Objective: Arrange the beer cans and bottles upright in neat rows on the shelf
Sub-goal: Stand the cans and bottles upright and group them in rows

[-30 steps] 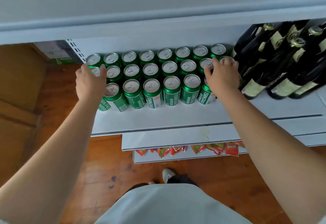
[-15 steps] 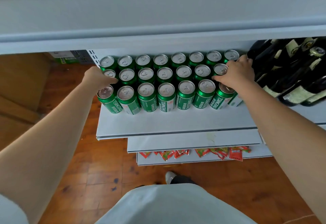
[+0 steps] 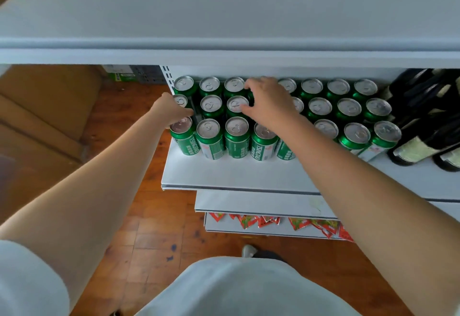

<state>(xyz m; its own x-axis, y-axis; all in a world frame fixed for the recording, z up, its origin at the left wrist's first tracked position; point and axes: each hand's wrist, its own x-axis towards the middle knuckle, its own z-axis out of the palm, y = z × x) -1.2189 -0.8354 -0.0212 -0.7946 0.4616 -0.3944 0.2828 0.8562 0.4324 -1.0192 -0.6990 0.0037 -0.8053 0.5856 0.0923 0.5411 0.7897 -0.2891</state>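
Green beer cans (image 3: 236, 136) with silver tops stand upright in three rows on the white shelf (image 3: 224, 174). Dark bottles (image 3: 420, 126) with pale labels stand at the right end of the cans. My left hand (image 3: 171, 110) rests against the left side of the leftmost can (image 3: 181, 100) in the middle row. My right hand (image 3: 270, 103) reaches over the fourth column, with fingers and thumb curled round a can that the hand hides. The right forearm covers part of the front row.
A deep white upper shelf (image 3: 224, 17) overhangs the cans and limits room above them. Lower shelves (image 3: 261, 203) hold red snack packets (image 3: 268, 221). Cardboard boxes (image 3: 37, 121) stand on the wooden floor (image 3: 154, 241) at left.
My right hand has moved from the right end of the cans leftward to the fourth column. My left hand stays at the left end. The view has shifted left.
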